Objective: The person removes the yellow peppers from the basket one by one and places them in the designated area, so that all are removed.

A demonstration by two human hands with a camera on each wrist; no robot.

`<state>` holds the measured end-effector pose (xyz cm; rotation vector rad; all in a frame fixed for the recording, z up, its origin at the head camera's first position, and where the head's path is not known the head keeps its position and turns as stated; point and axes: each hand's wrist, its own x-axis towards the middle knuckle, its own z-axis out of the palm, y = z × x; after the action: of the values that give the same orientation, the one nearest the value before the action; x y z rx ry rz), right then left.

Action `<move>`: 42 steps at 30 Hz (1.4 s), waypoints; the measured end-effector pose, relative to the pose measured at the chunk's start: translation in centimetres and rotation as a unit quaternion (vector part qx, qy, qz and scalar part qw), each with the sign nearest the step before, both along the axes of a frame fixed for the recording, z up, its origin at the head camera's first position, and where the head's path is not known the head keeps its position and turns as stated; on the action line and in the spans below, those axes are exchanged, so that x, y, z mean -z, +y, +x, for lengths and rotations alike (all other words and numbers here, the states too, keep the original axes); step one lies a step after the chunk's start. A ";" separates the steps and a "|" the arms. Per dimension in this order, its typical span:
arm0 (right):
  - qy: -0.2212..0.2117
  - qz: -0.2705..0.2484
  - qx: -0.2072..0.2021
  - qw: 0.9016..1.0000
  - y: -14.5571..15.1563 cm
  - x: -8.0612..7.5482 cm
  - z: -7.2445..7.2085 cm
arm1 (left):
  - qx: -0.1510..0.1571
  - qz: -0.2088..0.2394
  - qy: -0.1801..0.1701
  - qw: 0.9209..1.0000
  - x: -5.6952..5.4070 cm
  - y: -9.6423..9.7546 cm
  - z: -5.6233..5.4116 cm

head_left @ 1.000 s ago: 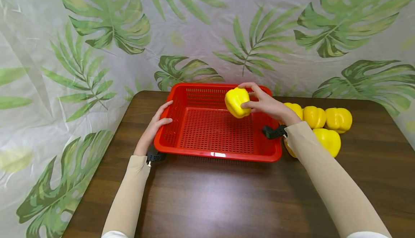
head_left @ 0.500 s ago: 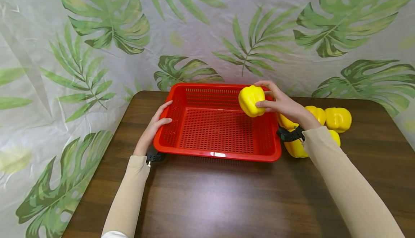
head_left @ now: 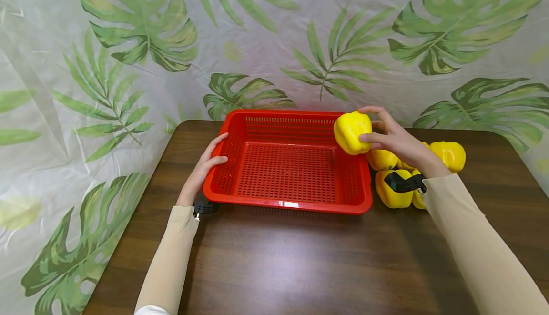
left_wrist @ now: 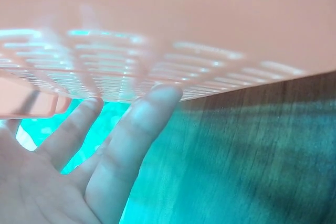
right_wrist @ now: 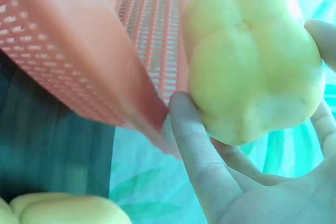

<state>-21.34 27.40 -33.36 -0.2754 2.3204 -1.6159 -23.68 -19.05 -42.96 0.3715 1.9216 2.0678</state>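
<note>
In the head view, a red slotted plastic basket (head_left: 287, 172) stands on the table. At its left end my left hand (head_left: 199, 172) touches the rim, thumb and fingers spread and fairly straight. The left wrist view shows those fingers (left_wrist: 118, 156) meeting the slotted wall. My right hand (head_left: 396, 146) pinches a yellow bell pepper (head_left: 352, 133) between thumb and fingers, held up over the basket's right rim. Its lobed underside faces the right wrist view. Several more yellow bell peppers (head_left: 392, 192) lie right of the basket, partly hidden by the right wrist.
Dark wood table (head_left: 279, 258) surface runs in front of the basket. A leaf-patterned cloth (head_left: 257, 43) hangs directly behind the table and down its left side. Small black cameras (head_left: 405, 181) are strapped beneath the wrists.
My right hand has moved right with the bell pepper, from above the basket's inside to its right rim. My left hand and the basket have stayed put.
</note>
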 end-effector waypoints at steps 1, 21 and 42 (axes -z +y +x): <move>0.001 0.000 0.003 1.000 0.3 0.0 0.1 | 0.000 0.000 -0.001 1.000 0.0 0.0 0.0; 0.000 0.013 0.036 0.999 6.0 1.4 3.1 | -0.003 -0.008 0.001 1.000 0.1 -0.1 0.0; 0.055 -0.037 0.067 0.996 14.0 3.9 6.9 | -0.001 -0.002 0.002 1.000 0.1 -0.1 0.0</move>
<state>-14.44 41.37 -37.28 -0.2354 2.4089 -1.7952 -23.73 -19.12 -43.09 0.3720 1.9300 2.0653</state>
